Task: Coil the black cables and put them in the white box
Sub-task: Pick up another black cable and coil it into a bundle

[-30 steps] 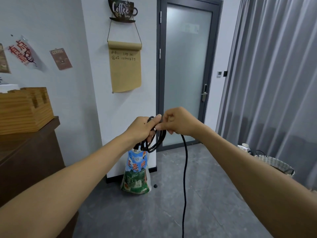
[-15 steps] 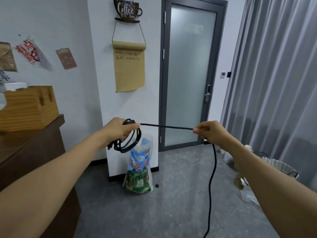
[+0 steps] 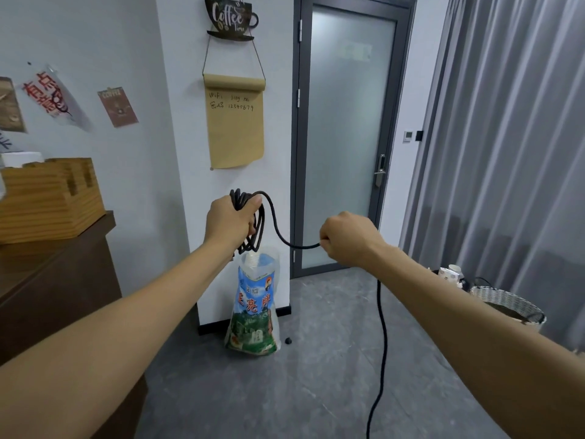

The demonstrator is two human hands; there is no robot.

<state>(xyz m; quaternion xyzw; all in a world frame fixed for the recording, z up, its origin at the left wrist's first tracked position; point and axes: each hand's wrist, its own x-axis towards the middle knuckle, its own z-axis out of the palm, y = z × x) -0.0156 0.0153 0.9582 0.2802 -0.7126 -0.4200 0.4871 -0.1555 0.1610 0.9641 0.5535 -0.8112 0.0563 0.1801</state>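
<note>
In front of the white pillar (image 3: 177, 153), a bundle of black cable (image 3: 253, 229) is held up in the left hand (image 3: 229, 221), whose fingers are curled tightly around several gathered loops; the loops hang below the fist and stand out above it. From the top of the bundle a single strand is led out in a sagging curve to the right hand (image 3: 346, 237), where it is pinched between the thumb and the closed fingers. Below the right hand the remaining length of cable is seen hanging straight down to the grey floor (image 3: 285, 391) and running out of the lower edge of the view. The two hands are held apart at about the same height, the left slightly higher. Behind the bundle, a printed plastic bag (image 3: 253, 312) is propped against the foot of the pillar, with a small black object just beside it on the floor. A frosted glass door (image 3: 345, 137) is seen behind the right hand, a wooden organiser (image 3: 47, 198) on a dark cabinet at the left, and a woven basket (image 3: 506, 305) by the grey curtain at the right. The white box cannot be identified with certainty.
</note>
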